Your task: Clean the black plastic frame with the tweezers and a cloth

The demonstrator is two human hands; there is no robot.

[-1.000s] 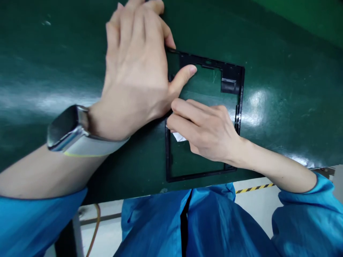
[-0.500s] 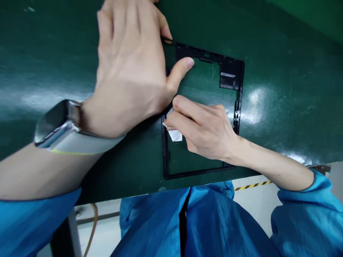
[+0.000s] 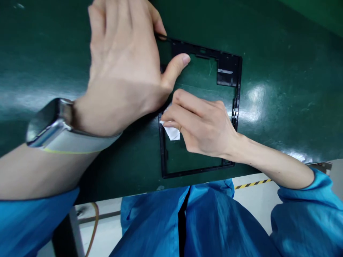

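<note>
A thin black plastic frame [image 3: 198,171] with an open middle lies on the green tabletop. My left hand [image 3: 127,64] lies over its upper left part. One fingertip touches the frame's far edge, the thumb sticks out over the opening, and the other fingertips are out of sight. My right hand [image 3: 200,123] is closed in a pinch on a small white wipe [image 3: 173,132], pressed to the frame's left side just below my left hand. Whether the wipe is cloth or paper I cannot tell.
The shiny green tabletop [image 3: 281,107] ends at a near edge by my blue jacket [image 3: 150,221]. A smartwatch [image 3: 50,121] sits on my left wrist. Below are a brown cable [image 3: 93,228] and yellow-black floor tape [image 3: 253,184].
Both hands and the frame appear slightly farther left and up in the picture. The right hand's fingers have shifted a little on the white wipe, still against the frame's left side.
</note>
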